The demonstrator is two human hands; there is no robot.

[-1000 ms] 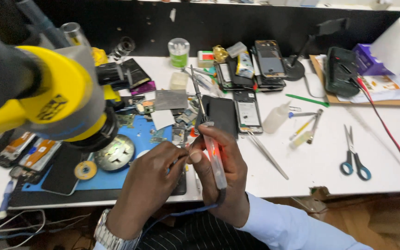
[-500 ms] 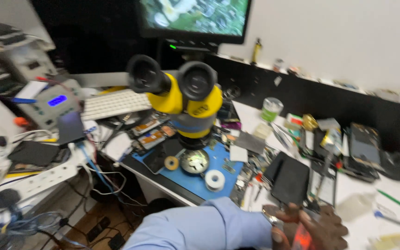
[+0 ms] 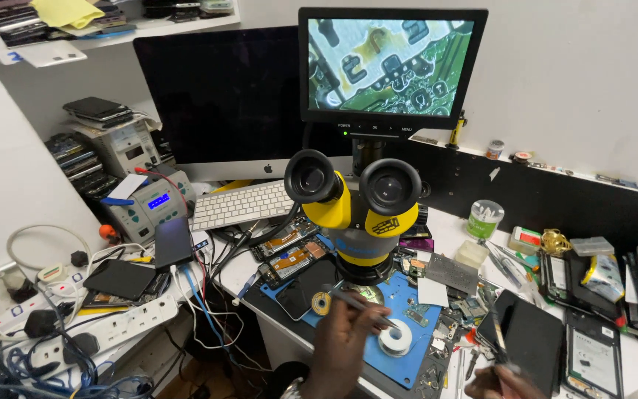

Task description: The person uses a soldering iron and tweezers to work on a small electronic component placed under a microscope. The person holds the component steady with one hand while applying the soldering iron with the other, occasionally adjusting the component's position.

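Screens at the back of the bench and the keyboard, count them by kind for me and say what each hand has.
Monitors: 2, a dark one and a lit one showing a circuit board
Keyboards: 1, white
Total: 3
Left hand: holds tweezers
Right hand: holds a thin tool

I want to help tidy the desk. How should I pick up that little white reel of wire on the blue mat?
Pinch the white solder reel by its round outer rim, coming straight down from above. It lies flat on the blue mat with its centre hole facing up. Approach from its right side, since the left hand with tweezers sits just to its left, under the yellow microscope.
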